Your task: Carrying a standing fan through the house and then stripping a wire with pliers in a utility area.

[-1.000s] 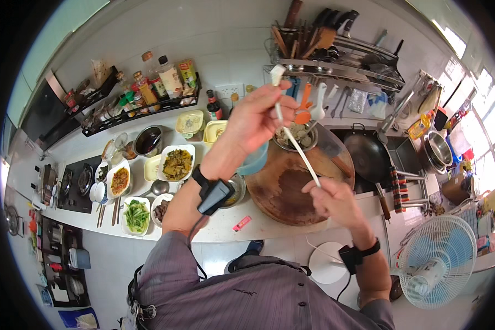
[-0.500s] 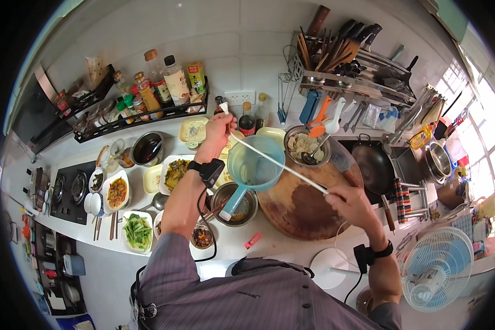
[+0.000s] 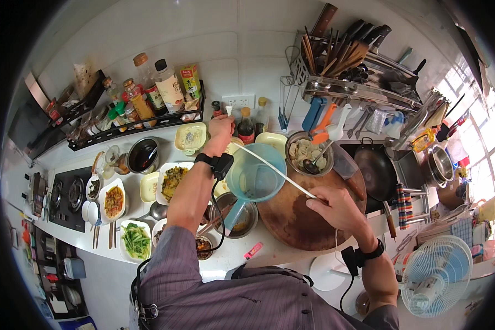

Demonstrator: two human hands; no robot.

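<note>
My left hand point(image 3: 221, 129) grips one end of a long, thin white rod point(image 3: 272, 168), a white tip showing above its fingers. My right hand point(image 3: 330, 206) is closed on the rod’s lower end, over a round wooden chopping board point(image 3: 291, 225). Under the rod sits a translucent blue plastic scoop point(image 3: 253, 179), its handle over a metal pot point(image 3: 245, 220). Behind the board stands a steel bowl point(image 3: 300, 151) of pale food with a ladle in it.
Dishes of food point(image 3: 135, 239) crowd the counter’s left, beside a hob point(image 3: 66, 201). Bottles line a black rack point(image 3: 132, 132). A knife rack point(image 3: 341, 85) hangs above utensils. A wok point(image 3: 374, 179) sits right, above a standing fan point(image 3: 437, 275).
Both hands and the rod have dropped from a raised, steep position to a flatter one across the scoop. My left hand has moved left, uncovering the scoop, and slightly lower in the last half second.
</note>
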